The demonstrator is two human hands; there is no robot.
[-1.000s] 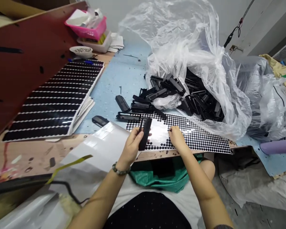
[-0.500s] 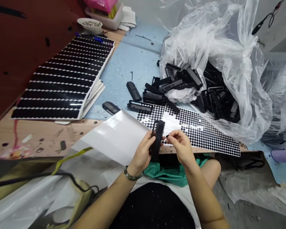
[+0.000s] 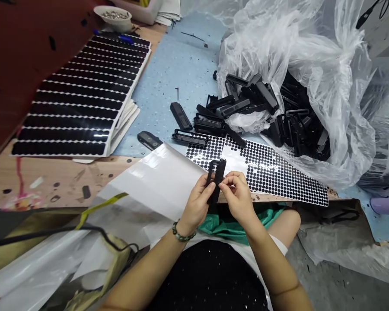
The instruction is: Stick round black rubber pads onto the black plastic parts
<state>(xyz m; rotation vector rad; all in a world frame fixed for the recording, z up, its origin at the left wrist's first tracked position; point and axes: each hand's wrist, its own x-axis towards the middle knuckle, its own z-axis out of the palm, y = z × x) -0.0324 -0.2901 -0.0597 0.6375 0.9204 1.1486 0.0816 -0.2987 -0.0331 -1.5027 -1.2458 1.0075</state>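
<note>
Two hands meet over one part in the head view. We find the left hand [image 3: 196, 203] closed around a slotted black part [image 3: 219, 172], held upright at picture centre, thumb on its near face. The right hand [image 3: 241, 198] is curled inward, fingertips at the part's edge; we cannot tell their gap, or whether they grip anything. Half a second ago they pinched a small black dot just off the part; now we cannot make it out, and the part has turned, so attention sits on that edge. From it, we note a dotted sheet [image 3: 272, 172] at three o'clock, loose black parts [image 3: 236, 108] at one, a plastic bag [image 3: 340, 86] at two and striped sheets [image 3: 74, 108] at ten.
</note>
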